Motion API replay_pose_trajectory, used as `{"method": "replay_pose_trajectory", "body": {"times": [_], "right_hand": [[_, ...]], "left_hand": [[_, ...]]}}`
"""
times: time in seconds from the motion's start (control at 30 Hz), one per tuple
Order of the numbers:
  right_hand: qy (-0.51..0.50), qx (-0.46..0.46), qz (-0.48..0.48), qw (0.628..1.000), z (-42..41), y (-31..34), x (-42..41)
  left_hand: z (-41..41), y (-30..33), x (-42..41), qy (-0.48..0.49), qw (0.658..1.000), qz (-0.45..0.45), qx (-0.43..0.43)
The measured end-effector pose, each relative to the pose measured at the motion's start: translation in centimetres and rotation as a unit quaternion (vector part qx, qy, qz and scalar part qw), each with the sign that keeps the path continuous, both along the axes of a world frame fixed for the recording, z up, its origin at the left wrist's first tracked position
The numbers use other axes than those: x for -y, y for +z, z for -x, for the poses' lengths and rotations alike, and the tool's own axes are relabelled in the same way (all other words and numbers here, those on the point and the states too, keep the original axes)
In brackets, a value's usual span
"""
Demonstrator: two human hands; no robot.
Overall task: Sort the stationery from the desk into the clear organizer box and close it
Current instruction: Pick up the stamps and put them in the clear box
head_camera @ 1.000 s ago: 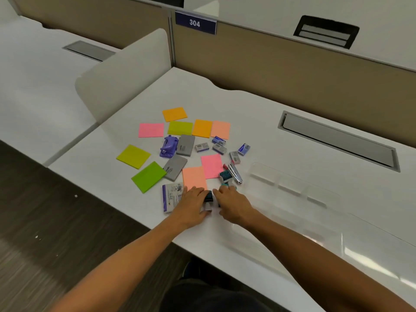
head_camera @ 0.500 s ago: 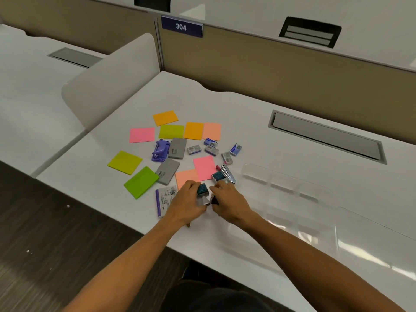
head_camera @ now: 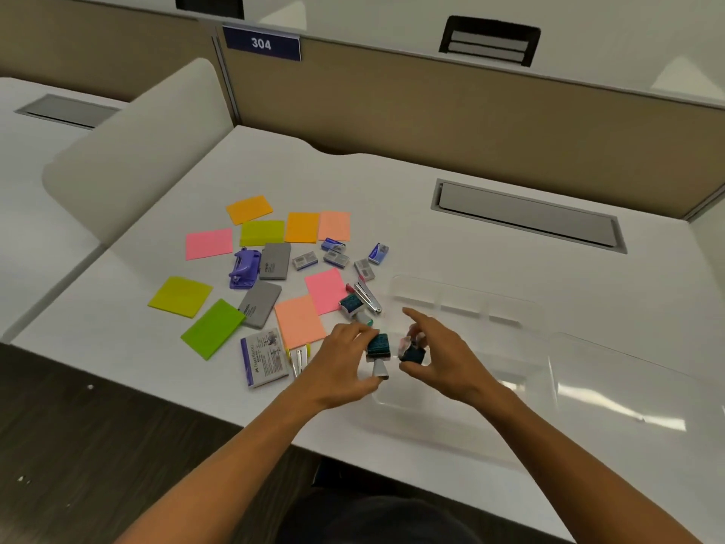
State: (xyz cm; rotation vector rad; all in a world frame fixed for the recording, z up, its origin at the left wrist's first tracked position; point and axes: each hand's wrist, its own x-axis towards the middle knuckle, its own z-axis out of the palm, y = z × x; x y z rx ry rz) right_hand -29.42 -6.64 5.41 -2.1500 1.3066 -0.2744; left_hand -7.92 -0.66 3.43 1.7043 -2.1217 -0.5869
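1. Head view, the deciding relation: the clear organizer box [head_camera: 467,304] lies open on the table [head_camera: 392,182] at centre right of the frame, to the right of and just beyond both hands. Its long axis runs from the frame's centre toward the lower right, where the flat lid [head_camera: 627,386] is spread. The right hand [head_camera: 443,359] is judged nearer to the compartments; its raised forefinger already points toward them.

2. Head view, the fingers: a teal binder clip [head_camera: 378,347] is pinched by the left hand [head_camera: 341,363], fingers narrow around it, its silver handle hanging below. A second dark teal clip [head_camera: 412,353] is held between thumb and curled fingers of the right hand, with the forefinger extended and free. The two clips are just beside each other; whether they touch cannot be told.

3. Head view, what remains: most stationery is seen left of the hands at centre frame, outside the box: coloured sticky notes [head_camera: 208,243], a purple hole punch [head_camera: 244,267], grey erasers [head_camera: 274,261], small staple boxes [head_camera: 335,257], another teal clip [head_camera: 352,304] and a printed packet [head_camera: 263,357]. The sorting is judged barely begun.
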Motion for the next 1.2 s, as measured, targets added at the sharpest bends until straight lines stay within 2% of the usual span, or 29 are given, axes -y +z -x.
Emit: {"method": "replay_pose_trajectory", "body": {"times": [0.23,0.37,0.47,0.67,1.07,1.2], "right_hand": [[0.047,-0.059,0.01,0.997,2.4,-0.5,-2.2],[0.072,-0.154,0.042,0.985,1.2,-0.4,-2.4],[0.091,-0.21,0.061,0.972,0.5,-0.6,-2.4],[0.095,-0.25,0.086,0.96,-0.8,-1.6,-2.2],[0.054,-0.256,0.068,0.963,-1.8,-1.9,-2.3],[0.031,-0.21,0.077,0.974,-2.2,-1.7,-2.3]], "left_hand": [[2.9,-1.0,-0.1,-0.08,0.994,-0.009,0.079],[3.8,-1.2,0.4,-0.063,0.992,-0.044,0.096],[4.1,-1.3,0.9,-0.061,0.982,-0.09,0.153],[4.8,-1.4,1.6,-0.073,0.968,-0.099,0.219],[4.7,-1.7,1.8,-0.063,0.974,-0.098,0.194],[4.3,-1.6,1.6,-0.052,0.986,-0.079,0.134]]}}
